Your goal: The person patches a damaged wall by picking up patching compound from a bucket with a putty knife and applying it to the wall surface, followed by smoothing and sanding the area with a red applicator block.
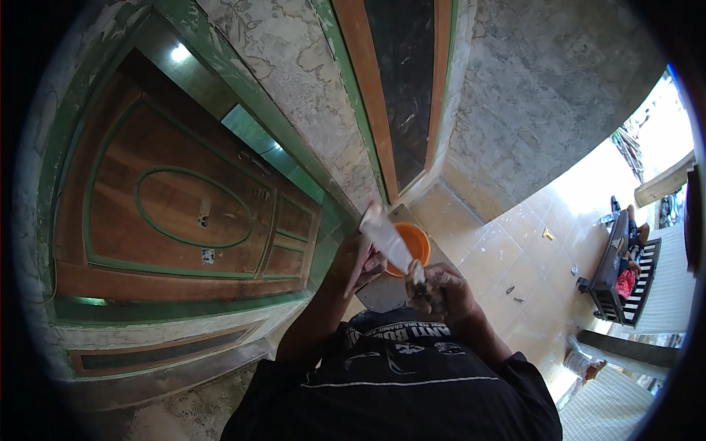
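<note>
My right hand [443, 292] is closed around the handle of a putty knife [391, 242]. Its pale, wide blade points up and to the left, blurred toward the tip. My left hand [369, 270] grips a thin flat plate [357, 270], seen nearly edge-on, so its kind is unclear. The knife's tip is close to the plate's upper end; whether they touch I cannot tell. Just beyond both hands, partly hidden by them and the blade, stands an orange bucket [416, 242].
A wooden door [173, 250] with green trim fills the left. Patchy plastered wall [294, 55] and a dark framed panel [401, 81] rise ahead. At right, a dark slatted bench [607, 287] holding a red cloth [626, 284] stands on a tiled floor [507, 257] with scattered bits.
</note>
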The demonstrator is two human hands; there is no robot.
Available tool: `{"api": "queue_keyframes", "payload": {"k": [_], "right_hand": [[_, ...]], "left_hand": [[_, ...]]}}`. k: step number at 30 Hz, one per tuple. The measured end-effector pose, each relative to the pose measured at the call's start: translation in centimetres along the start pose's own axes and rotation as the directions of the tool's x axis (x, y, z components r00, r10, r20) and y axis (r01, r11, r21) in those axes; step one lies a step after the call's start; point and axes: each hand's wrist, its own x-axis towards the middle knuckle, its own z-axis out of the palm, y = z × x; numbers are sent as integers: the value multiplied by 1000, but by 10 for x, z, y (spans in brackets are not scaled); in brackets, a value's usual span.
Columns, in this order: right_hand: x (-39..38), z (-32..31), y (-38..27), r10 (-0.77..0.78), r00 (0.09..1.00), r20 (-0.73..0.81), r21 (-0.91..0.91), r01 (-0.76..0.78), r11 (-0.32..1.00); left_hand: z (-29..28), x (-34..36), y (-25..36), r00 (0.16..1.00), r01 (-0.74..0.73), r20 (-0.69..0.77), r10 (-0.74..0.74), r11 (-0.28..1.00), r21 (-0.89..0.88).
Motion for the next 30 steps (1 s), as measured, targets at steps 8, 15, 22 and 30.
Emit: {"api": "queue_keyframes", "payload": {"k": [8, 15, 22, 30], "right_hand": [[-9, -15, -15, -325, 943, -69, -409, 271, 872], [5, -53, 21, -215, 959, -182, -513, 94, 853], [35, -93, 12, -184, 905, -384, -554, -67, 830], [109, -168, 77, -160, 963, -217, -938, -251, -240]], "left_hand": [[17, -15, 37, 820, -364, -173, 546, 729, 580], [-1, -29, 26, 741, -127, 94, 665, 2, 992], [-53, -51, 15, 746, 98, 47, 665, -179, 979], [-94, -83, 14, 662, 101, -226, 715, 213, 972]]}}
